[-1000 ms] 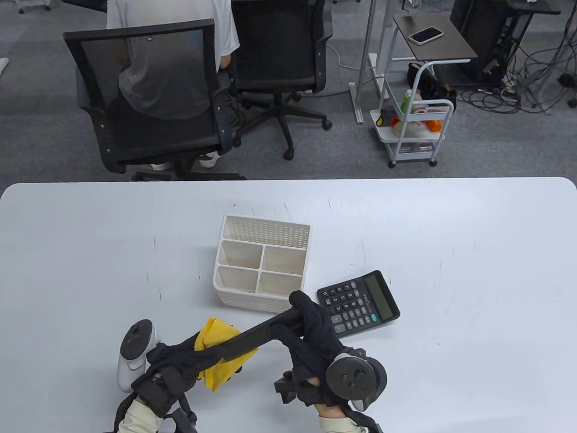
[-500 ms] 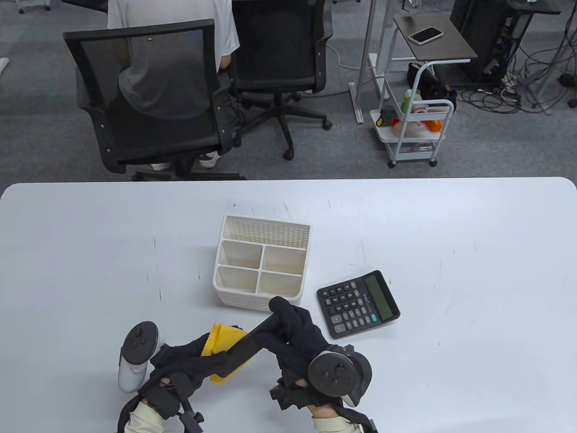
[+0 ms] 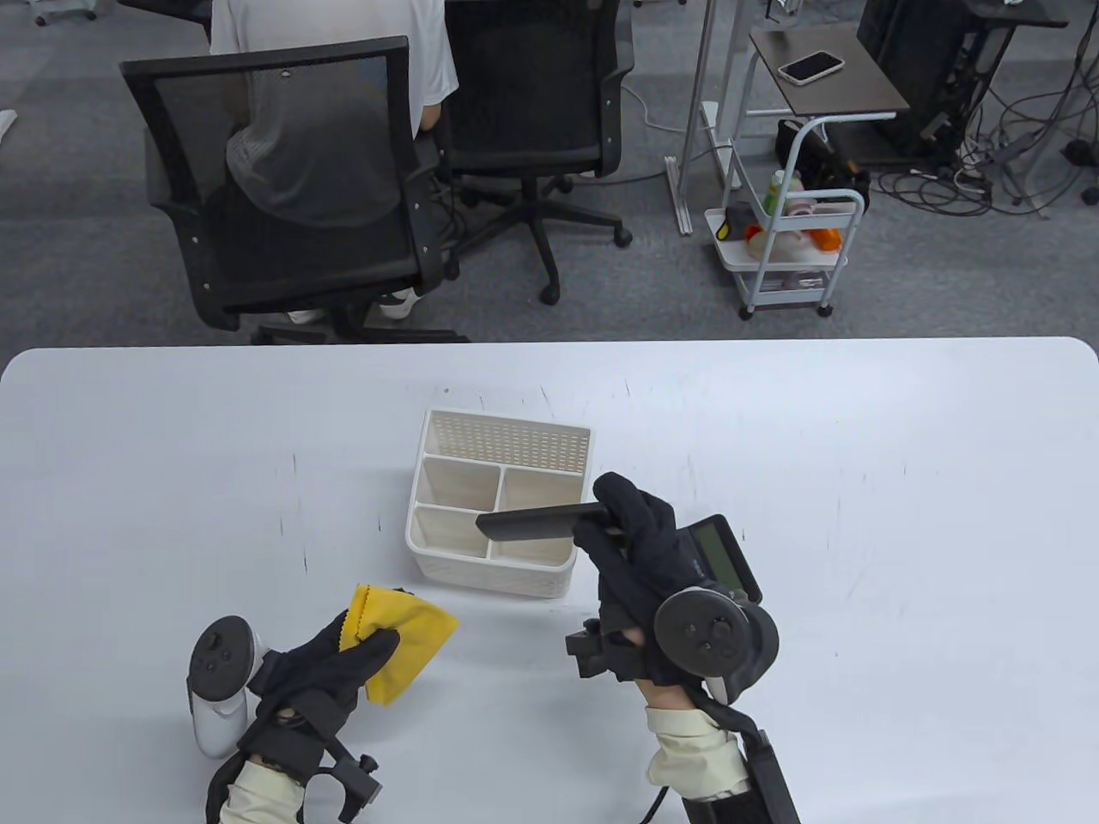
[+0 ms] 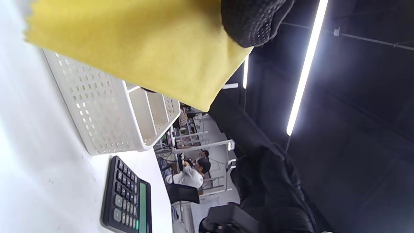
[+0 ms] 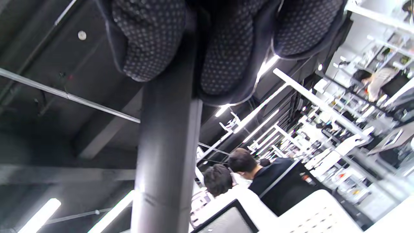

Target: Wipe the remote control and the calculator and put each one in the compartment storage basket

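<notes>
My right hand (image 3: 631,536) grips one end of the long black remote control (image 3: 537,524) and holds it level above the front compartments of the cream storage basket (image 3: 506,446). In the right wrist view the remote (image 5: 166,145) runs down from my curled fingertips (image 5: 148,42). My left hand (image 3: 330,665) holds the yellow cloth (image 3: 403,639) low over the table at the front left; the cloth (image 4: 136,45) fills the top of the left wrist view. The black calculator (image 3: 721,554) lies on the table right of the basket, half hidden by my right hand, and shows clearly as the calculator (image 4: 127,197) in the left wrist view.
The basket (image 4: 103,113) has several small compartments in front and a long one behind. The white table (image 3: 901,515) stretches bare to the right. Beyond its far edge stand office chairs (image 3: 283,180), a seated person and a small white cart (image 3: 794,249).
My right hand has carried the remote up and away from the cloth to above the basket. My left hand has let go of the remote and drawn back left with the cloth.
</notes>
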